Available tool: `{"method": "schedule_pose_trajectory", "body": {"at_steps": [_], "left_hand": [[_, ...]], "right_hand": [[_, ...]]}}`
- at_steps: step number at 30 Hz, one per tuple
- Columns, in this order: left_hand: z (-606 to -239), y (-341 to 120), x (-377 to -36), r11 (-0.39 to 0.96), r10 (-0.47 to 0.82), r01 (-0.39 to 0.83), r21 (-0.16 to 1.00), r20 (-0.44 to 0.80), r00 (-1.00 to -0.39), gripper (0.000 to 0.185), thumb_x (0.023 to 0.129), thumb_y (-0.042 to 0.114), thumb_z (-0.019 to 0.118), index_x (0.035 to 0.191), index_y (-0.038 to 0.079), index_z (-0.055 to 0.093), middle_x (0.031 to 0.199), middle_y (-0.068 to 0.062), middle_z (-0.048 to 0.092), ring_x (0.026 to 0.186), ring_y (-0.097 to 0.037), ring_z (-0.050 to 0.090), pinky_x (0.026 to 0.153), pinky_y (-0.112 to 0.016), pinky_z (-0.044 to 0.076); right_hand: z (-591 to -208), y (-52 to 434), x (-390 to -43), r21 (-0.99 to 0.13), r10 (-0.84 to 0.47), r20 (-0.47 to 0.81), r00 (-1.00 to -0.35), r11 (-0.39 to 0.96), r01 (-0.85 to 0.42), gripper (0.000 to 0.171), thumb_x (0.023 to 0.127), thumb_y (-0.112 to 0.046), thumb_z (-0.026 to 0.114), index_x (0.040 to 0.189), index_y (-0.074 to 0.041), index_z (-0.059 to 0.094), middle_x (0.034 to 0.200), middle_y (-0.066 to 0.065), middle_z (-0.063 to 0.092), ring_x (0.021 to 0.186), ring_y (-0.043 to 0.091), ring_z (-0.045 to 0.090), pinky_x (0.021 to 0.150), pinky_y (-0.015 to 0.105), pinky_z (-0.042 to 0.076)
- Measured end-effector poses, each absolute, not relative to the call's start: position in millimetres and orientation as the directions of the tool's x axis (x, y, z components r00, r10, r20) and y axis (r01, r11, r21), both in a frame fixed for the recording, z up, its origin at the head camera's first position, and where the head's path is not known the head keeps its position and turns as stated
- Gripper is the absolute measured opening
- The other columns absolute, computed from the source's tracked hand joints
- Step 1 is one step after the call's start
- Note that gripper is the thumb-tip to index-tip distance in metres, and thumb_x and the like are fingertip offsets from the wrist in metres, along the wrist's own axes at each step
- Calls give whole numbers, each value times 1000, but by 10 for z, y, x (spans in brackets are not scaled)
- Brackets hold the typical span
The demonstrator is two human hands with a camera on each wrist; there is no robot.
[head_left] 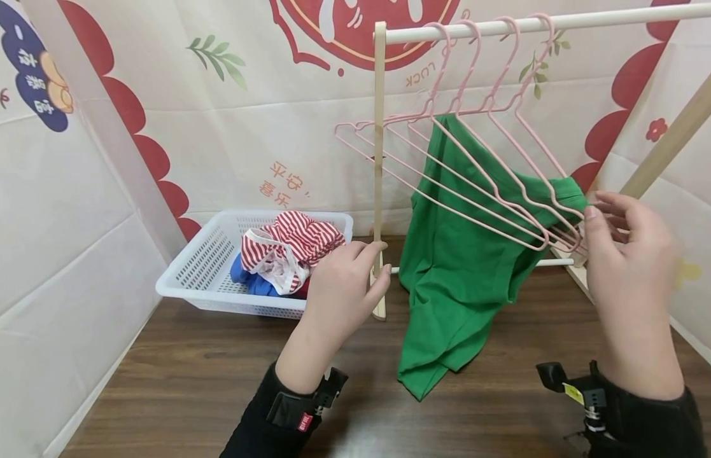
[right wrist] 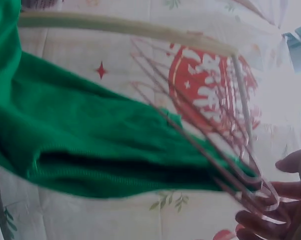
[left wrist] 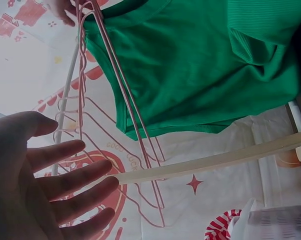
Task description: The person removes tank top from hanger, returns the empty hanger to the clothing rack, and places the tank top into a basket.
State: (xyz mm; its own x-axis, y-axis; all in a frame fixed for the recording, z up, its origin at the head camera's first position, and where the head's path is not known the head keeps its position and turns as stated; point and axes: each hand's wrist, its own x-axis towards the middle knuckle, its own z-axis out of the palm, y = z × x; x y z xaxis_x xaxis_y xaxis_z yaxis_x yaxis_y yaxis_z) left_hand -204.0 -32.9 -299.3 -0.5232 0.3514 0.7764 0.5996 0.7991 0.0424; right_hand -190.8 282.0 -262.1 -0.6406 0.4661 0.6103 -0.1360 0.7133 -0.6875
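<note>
A green top [head_left: 464,254] hangs askew from pink hangers [head_left: 487,178], its upper edge caught on the hangers' right-hand ends. My right hand [head_left: 633,254] is at those ends and beside the top's corner. In the right wrist view the fingers [right wrist: 258,225] lie against the hanger ends, and the thumb stands apart from them. Beside the rack's wooden post [head_left: 379,172] is my left hand [head_left: 346,280]. Its fingers [left wrist: 80,180] are spread and relaxed in the left wrist view, holding nothing.
The hangers hook over a white rail [head_left: 619,18]. At the left, a white plastic basket [head_left: 203,296] holds a red-striped cloth [head_left: 298,238] and a blue cloth [head_left: 258,286]. A slanted wooden leg [head_left: 676,133] stands at the right. Printed fabric walls enclose the wooden tabletop [head_left: 189,381].
</note>
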Motion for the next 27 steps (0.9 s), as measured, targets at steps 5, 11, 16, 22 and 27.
{"method": "schedule_pose_trajectory", "body": {"at_steps": [5, 11, 16, 22, 27], "left_hand": [[-2997, -329, -2044, 803, 354, 594, 39, 771, -529, 27, 90, 24, 65, 112, 11, 71, 94, -4, 69, 83, -20, 65, 66, -34, 53], [-2998, -345, -2047, 805, 361, 592, 41, 757, -544, 27, 90, 25, 64, 113, 11, 70, 95, -4, 69, 82, -20, 65, 67, -35, 53], [-2990, -355, -2053, 802, 366, 595, 45, 751, -550, 28, 91, 26, 62, 113, 11, 70, 95, -4, 69, 82, -20, 66, 67, -35, 53], [-2985, -364, -2054, 804, 371, 593, 52, 736, -567, 28, 91, 26, 63, 114, 11, 70, 96, -4, 69, 83, -20, 66, 68, -35, 54], [-2991, -368, -2063, 812, 371, 582, 51, 723, -582, 29, 92, 27, 62, 115, 12, 69, 97, -4, 69, 85, -20, 66, 70, -36, 53]], "right_hand": [[-2621, 2960, -1950, -749, 501, 529, -685, 656, -98, 41, 100, -37, 51, 130, -13, 63, 96, -12, 60, 83, -2, 48, 68, 12, 38], [-2626, 3071, -1941, -756, 409, 479, -776, 642, -128, 44, 100, -34, 51, 130, -4, 61, 81, -25, 53, 66, -12, 54, 58, 4, 43], [-2631, 3150, -1953, -737, 336, 470, -816, 658, -154, 45, 101, -33, 51, 128, 2, 60, 78, -23, 53, 59, -9, 53, 53, 7, 44], [-2641, 3241, -1945, -703, 238, 469, -850, 683, -197, 38, 100, -31, 54, 113, 2, 64, 64, -15, 56, 55, -1, 52, 50, 11, 43], [-2624, 3237, -1937, -643, 216, 497, -841, 742, -189, 40, 101, -34, 51, 112, 1, 67, 61, -12, 56, 57, -2, 47, 49, 13, 38]]}}
